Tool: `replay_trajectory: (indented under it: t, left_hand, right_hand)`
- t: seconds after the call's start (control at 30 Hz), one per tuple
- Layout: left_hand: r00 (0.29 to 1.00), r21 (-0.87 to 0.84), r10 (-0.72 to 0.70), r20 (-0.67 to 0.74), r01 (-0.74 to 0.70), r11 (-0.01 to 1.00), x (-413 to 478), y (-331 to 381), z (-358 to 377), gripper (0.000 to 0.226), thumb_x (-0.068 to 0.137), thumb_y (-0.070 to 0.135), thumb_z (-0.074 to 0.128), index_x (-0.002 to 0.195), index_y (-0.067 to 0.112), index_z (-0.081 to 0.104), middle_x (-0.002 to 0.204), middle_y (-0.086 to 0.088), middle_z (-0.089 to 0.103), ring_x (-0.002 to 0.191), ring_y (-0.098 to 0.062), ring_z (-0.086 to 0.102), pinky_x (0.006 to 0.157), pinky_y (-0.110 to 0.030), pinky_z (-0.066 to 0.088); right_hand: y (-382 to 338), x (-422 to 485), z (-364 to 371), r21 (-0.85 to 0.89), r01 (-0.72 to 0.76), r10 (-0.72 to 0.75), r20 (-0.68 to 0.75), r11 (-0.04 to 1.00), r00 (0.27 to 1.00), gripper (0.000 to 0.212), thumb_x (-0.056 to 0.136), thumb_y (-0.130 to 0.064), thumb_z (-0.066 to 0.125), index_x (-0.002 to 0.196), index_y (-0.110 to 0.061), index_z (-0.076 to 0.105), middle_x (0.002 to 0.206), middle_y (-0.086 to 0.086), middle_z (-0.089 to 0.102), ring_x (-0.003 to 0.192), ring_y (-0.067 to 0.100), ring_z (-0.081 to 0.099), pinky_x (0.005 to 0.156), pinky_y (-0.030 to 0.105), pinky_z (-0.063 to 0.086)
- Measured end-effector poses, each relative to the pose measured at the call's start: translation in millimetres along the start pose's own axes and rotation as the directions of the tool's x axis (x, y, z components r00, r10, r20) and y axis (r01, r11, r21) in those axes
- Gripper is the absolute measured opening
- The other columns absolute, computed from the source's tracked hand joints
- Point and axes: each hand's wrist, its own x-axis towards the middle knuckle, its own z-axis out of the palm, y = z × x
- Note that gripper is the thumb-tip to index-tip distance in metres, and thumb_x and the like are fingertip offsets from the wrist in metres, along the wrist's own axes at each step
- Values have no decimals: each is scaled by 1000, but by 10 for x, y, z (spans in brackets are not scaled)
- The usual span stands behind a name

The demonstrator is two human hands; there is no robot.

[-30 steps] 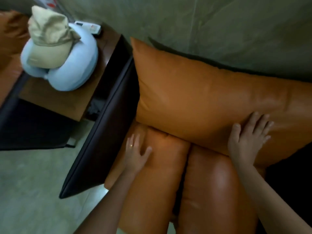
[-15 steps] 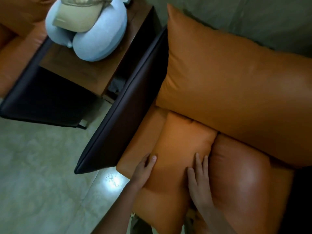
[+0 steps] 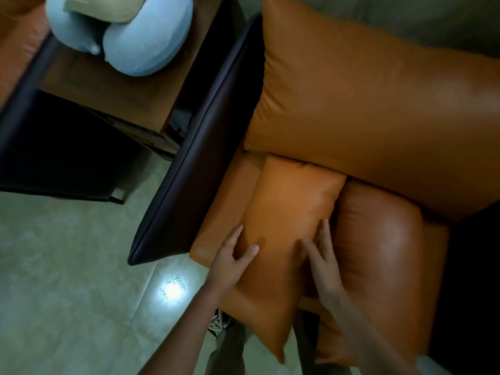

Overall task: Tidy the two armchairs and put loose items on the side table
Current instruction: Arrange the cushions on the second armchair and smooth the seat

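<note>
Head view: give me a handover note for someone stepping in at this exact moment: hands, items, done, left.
Left hand: open, pressing the small cushion at its left edge.
Right hand: open, fingers flat in the gap between it and the second cushion.
Back cushion lies behind both.
Done: neck pillow with cap on top sits on the side table.
Left: the small cushion lies skewed and overhangs the seat front; settle both. Other armchair is barely in view, state unknown.
</note>
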Motion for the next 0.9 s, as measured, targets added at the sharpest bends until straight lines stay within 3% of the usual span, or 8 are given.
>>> replay_trajectory:
  t: [0.17,0.3,0.43,0.57,0.63,0.73,0.83,0.9]
  left_hand:
    - [989,153,111,-93,-96,984,-159,7,-305,80,75,85,54,146,63,24,160,32,13,151,-8,17,120,-46,28]
    - [968,139,121,-220,-91,986,-150,-21,-684,76,82,73,61,149,52,32,160,27,18,147,-6,24,117,-43,34]
    - [967,150,97,-237,-62,987,-125,-107,-997,71,86,54,70,149,40,41,159,20,27,143,-5,30,114,-32,34]
    - [894,147,-22,-448,97,984,-323,-385,-1023,74,82,65,66,148,38,44,152,8,47,137,-16,46,110,-40,42]
    - [846,92,-87,-526,158,983,-516,-571,-929,79,79,73,61,148,39,44,148,8,51,133,-18,50,107,-42,44]
    - [771,-32,-135,-622,148,988,-742,-782,-737,78,78,71,66,146,38,45,144,7,51,129,-19,52,104,-43,47]
    - [587,-345,-323,-742,78,935,-803,-866,-610,74,75,59,76,141,37,50,146,2,48,131,-24,51,105,-44,45]
    - [541,-567,-454,-709,-54,822,-823,-931,-514,79,76,47,83,144,45,43,150,3,44,133,-24,51,106,-45,46]
  right_hand:
    - [14,-288,521,-223,180,-136,198,958,971,67,98,-49,57,146,-68,14,154,-29,24,143,-1,28,117,35,32]
    - [-330,61,987,-581,418,-219,382,699,898,59,103,-47,43,154,-54,13,155,-31,23,140,9,24,121,41,22]
    - [-688,491,1149,-651,529,-229,491,545,840,59,104,-43,44,154,-52,15,141,-37,44,123,6,31,121,40,18]
    - [-962,843,1034,-644,559,-258,505,522,823,57,103,-42,49,154,-46,25,122,-36,60,124,3,33,108,25,27]
    - [-1113,966,932,-652,610,-275,548,451,790,57,102,-36,53,153,-45,28,119,-32,60,124,8,37,105,26,36]
    - [-1243,1112,820,-668,705,-272,651,240,709,58,99,-35,57,152,-41,35,132,-19,49,131,12,30,108,43,42]
    - [-1295,1245,794,-660,751,-273,718,27,641,59,96,-43,59,151,-42,36,154,-9,28,145,19,14,118,55,27]
    - [-1268,1274,827,-666,746,-241,727,-17,643,65,95,-49,60,153,-44,31,165,-13,10,149,18,2,122,60,12]
